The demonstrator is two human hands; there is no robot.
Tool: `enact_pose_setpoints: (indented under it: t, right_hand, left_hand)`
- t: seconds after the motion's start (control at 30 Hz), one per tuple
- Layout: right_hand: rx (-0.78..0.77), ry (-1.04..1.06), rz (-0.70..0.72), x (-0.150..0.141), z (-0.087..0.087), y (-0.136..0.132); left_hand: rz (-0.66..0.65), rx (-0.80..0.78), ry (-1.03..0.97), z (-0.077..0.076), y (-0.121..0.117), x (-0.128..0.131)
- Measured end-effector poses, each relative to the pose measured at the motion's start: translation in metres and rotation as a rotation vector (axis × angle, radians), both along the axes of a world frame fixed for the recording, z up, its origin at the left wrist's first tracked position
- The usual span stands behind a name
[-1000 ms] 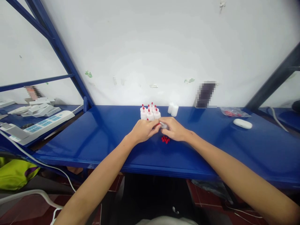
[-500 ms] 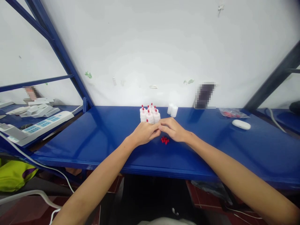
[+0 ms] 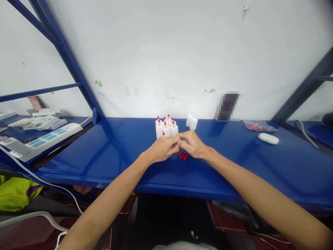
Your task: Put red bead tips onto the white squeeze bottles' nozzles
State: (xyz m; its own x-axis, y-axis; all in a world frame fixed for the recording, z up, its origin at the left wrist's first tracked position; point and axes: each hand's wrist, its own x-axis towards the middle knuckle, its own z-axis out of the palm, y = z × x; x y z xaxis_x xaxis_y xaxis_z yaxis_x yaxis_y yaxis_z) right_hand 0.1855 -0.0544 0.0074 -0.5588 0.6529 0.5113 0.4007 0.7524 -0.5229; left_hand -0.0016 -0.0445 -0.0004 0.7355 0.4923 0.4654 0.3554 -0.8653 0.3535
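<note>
My left hand [image 3: 164,148] and my right hand [image 3: 193,143] meet above the front half of the blue table [image 3: 114,152]. Both have curled fingers, and their fingertips touch. Whatever is between them is hidden by the fingers. Just beyond the left hand stands a cluster of several white squeeze bottles [image 3: 166,130] with red tips. One red tip [image 3: 163,133] shows right above the left knuckles, its bottle mostly covered by the hand. Close below the fingertips lies a small pile of red caps [image 3: 183,156]. Two white bottles without red tips [image 3: 193,123] stand farther back, to the right.
A clear bag of red pieces [image 3: 260,125] and a white oval case [image 3: 268,138] lie on the right. At left are a white power strip [image 3: 49,138] and a stack of white boxes [image 3: 47,119]. A dark blurred object [image 3: 228,106] leans against the wall.
Both hands stay together with only slight finger movement; the right fingers look a little more curled. The bottles and red caps have not moved.
</note>
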Motion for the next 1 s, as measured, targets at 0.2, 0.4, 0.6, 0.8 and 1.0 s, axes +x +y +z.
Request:
enact_pose_setpoints:
  t: [0.2,0.4,0.6,0.8,1.0]
  right_hand:
    - [0.020,0.161,-0.182,0.003,-0.005,0.004]
    - [0.032,0.204,-0.257,0.001,-0.011,0.011]
    - [0.132,0.160,-0.364,-0.002,-0.014,0.013]
    - [0.269,0.150,-0.348,-0.002,-0.014,0.015]
    - [0.241,0.195,-0.256,-0.002,-0.013,0.014]
  left_hand:
    - [0.175,-0.203,-0.271,0.026,0.011,-0.026]
    - [0.334,-0.372,-0.188,0.030,0.021,-0.039]
    - [0.378,-0.365,-0.109,0.021,0.024,-0.034]
    - [0.392,-0.292,-0.117,0.018,0.026,-0.032]
    - [0.395,-0.190,-0.179,0.019,0.024,-0.029]
